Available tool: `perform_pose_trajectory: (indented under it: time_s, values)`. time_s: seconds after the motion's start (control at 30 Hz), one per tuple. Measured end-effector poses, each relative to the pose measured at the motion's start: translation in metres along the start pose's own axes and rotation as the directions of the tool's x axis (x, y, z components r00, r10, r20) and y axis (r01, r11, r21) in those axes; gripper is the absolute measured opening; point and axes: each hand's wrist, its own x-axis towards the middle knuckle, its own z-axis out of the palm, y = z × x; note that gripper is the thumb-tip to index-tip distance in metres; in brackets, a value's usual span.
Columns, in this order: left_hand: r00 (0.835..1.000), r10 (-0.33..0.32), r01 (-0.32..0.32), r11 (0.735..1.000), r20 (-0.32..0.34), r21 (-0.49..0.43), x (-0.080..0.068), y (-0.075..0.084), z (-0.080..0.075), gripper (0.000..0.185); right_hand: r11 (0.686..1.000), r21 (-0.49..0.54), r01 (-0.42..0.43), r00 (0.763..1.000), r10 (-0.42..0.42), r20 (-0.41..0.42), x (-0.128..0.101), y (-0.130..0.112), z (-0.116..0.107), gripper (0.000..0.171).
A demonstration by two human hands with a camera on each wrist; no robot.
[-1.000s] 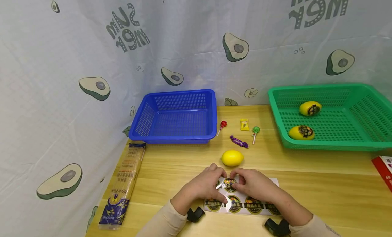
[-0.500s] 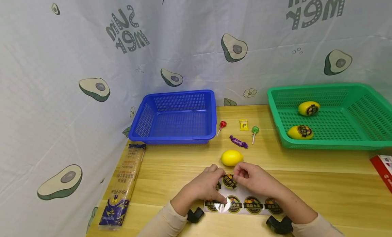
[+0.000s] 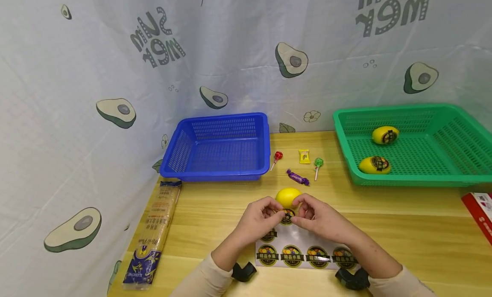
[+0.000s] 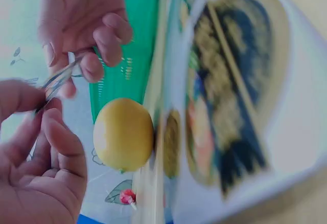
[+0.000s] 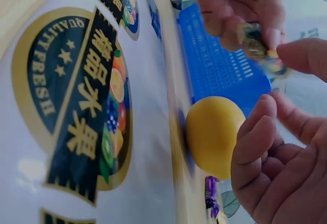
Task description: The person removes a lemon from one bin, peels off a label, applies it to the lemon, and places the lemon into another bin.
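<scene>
Lemon near centre of surface; sticker sheet just at 6 o'clock of it. Basket at 11 o'clock, sweets at 12 o'clock, second basket at 2 o'clock, holding two lemons. Noodle packet at 9 o'clock.

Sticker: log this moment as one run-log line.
left hand: pinches sticker | right hand: pinches sticker | lemon: on table, just beyond
</scene>
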Motion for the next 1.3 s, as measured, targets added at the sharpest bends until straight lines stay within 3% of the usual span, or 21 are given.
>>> perform_pose_trajectory:
  time_s: [0.07, 0.17, 0.23, 0.3, 0.4, 0.5, 0.6, 0.7, 0.87, 1.1, 1.2, 1.3]
  values:
    - [0.998, -0.05, 0.044, 0.979, -0.029, -0.198, 0.0, 0.0, 0.001, 0.014, 0.999, 0.035, -0.011, 1.0, 0.011, 0.002, 0.001, -0.001, 0.001, 0.031]
    - [0.994, -0.105, 0.087, 0.883, -0.013, -0.462, 0.002, 0.001, 0.005, 0.012, 0.995, 0.093, -0.024, 1.0, 0.024, 0.006, 0.001, -0.002, 0.003, 0.027]
    - [0.991, -0.129, 0.115, 0.825, 0.013, -0.553, 0.002, 0.002, 0.008, 0.008, 0.992, 0.12, -0.031, 0.999, 0.032, -0.01, 0.001, -0.003, 0.006, 0.023]
    - [0.987, -0.157, 0.148, 0.798, 0.036, -0.585, 0.002, 0.002, 0.011, 0.006, 0.99, 0.14, -0.035, 0.998, 0.041, -0.041, 0.001, -0.005, 0.008, 0.022]
    - [0.979, -0.197, 0.19, 0.824, 0.044, -0.534, 0.002, 0.001, 0.013, 0.004, 0.985, 0.168, -0.048, 0.994, 0.064, -0.087, 0.001, -0.006, 0.009, 0.023]
    - [0.977, -0.212, 0.205, 0.884, 0.031, -0.42, 0.001, 0.001, 0.011, 0.014, 0.982, 0.178, -0.055, 0.991, 0.075, -0.113, 0.002, -0.006, 0.009, 0.021]
    - [0.986, -0.164, 0.153, 0.953, -0.022, -0.26, 0.001, 0.002, 0.006, 0.023, 0.989, 0.138, -0.05, 0.992, 0.065, -0.107, 0.002, -0.006, 0.008, 0.018]
    - [0.992, -0.087, 0.074, 0.988, -0.089, -0.138, 0.002, 0.003, 0.001, 0.02, 0.995, 0.09, -0.04, 0.996, 0.047, -0.076, 0.001, -0.007, 0.009, 0.017]
    - [0.99, -0.028, 0.014, 0.995, -0.136, -0.103, 0.003, 0.004, -0.002, 0.015, 0.993, 0.101, -0.064, 0.997, 0.067, -0.03, 0.002, -0.008, 0.01, 0.023]
    - [0.992, -0.064, 0.054, 0.994, -0.107, -0.094, 0.007, 0.005, -0.003, 0.018, 0.991, 0.082, -0.107, 0.994, 0.108, -0.008, 0.003, -0.004, 0.01, 0.023]
    - [0.992, -0.072, 0.068, 0.997, -0.099, -0.042, 0.018, 0.009, -0.005, 0.018, 0.987, 0.097, -0.13, 0.99, 0.135, -0.04, 0.005, -0.002, 0.01, 0.024]
    - [0.996, -0.047, 0.054, 0.995, -0.08, 0.08, 0.037, 0.015, -0.008, 0.018, 0.971, 0.164, -0.175, 0.976, 0.193, -0.098, 0.007, -0.001, 0.009, 0.027]
